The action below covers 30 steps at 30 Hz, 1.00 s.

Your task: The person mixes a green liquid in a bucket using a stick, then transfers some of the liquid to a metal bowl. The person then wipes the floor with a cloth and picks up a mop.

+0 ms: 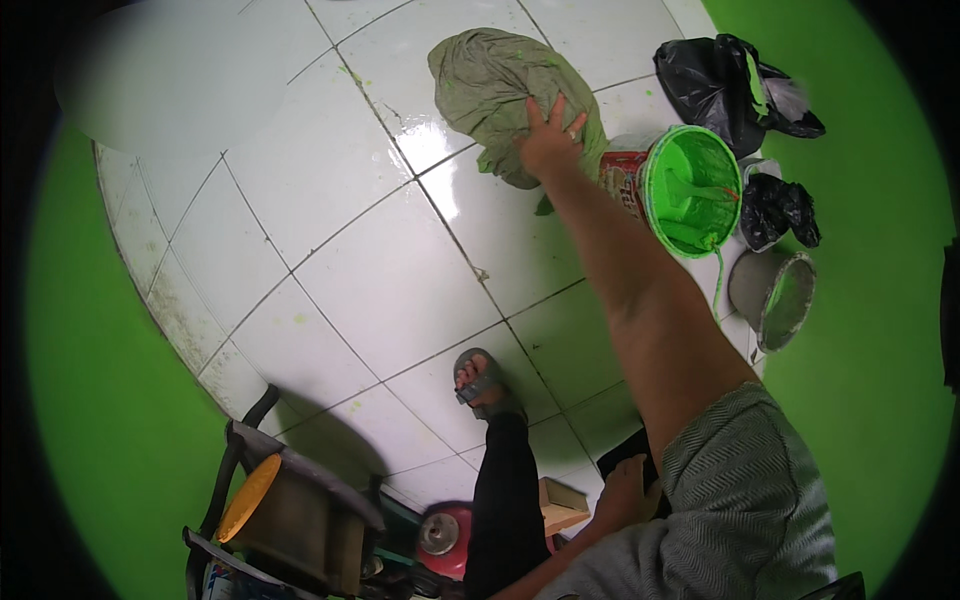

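Observation:
My right hand (pixel 551 142) reaches out over a bundled olive-grey cloth (pixel 486 88) on the tiled floor. Its fingers are spread and lie on the cloth's right side. Green smudges mark the fabric. Just right of my wrist stands a paint bucket (pixel 622 172), its rim and inside coated in bright green; a tool coated in paint lies inside. Lower down, my left hand (pixel 625 490) rests by my dark-clothed knee, holding nothing that I can see, with its fingers partly in view.
Black plastic bags (pixel 708 92) and a grey tub (pixel 765 290) stand along the green wall (pixel 870 330) at right. A chair (pixel 300 470) carrying an orange-lidded container (pixel 249 498) is at lower left. Near my leg are a red round object (pixel 446 540) and a small cardboard box (pixel 562 505). White tiles (pixel 380 290) carry green specks.

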{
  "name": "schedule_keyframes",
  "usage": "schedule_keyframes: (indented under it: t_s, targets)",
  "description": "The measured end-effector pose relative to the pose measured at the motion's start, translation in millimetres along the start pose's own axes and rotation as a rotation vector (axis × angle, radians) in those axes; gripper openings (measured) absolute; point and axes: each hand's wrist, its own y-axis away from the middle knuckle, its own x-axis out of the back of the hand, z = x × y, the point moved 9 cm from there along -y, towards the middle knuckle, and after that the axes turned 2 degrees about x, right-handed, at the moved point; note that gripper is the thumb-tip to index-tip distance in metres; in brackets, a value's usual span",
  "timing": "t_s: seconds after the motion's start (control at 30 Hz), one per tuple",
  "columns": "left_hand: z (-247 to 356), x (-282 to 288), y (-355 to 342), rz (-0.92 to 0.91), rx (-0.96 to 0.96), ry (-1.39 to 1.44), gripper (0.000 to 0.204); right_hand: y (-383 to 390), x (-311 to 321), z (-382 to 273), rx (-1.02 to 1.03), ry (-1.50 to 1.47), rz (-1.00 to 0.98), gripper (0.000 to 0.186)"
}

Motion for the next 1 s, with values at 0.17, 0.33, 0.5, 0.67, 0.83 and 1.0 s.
schedule_keyframes:
  t_s: [0.17, 0.33, 0.5, 0.67, 0.83, 1.0]
  targets:
    - [20.0, 10.7, 0.0, -0.097, 0.083, -0.094, 0.059, 88.5, -41.7, -5.2, 0.125, 0.149, -0.023, 0.066]
    - [8.6, 17.2, -2.0, 0.096, -0.028, -0.229, 0.059, 245.7, -110.4, 64.3, 0.273, 0.131, -0.381, 0.075]
    - [12.3, 6.4, -2.7, 0.086, -0.009, -0.326, 0.054, 343.4, -68.9, 127.3, 0.243, -0.093, -0.717, 0.065]
    - [4.8, -15.8, -13.9, 0.053, -0.013, -0.305, 0.056, 327.4, 95.0, 194.4, -0.087, -0.3, -0.197, 0.047]
    - [6.3, -30.3, -18.2, 0.033, 0.034, -0.298, 0.058, 319.8, 172.5, 333.0, -0.21, -0.119, 0.44, 0.039]
    - [-9.5, -52.2, -22.8, 0.066, -0.019, -0.31, 0.057, 233.6, 196.3, 365.1, -0.287, -0.608, 0.381, 0.042]
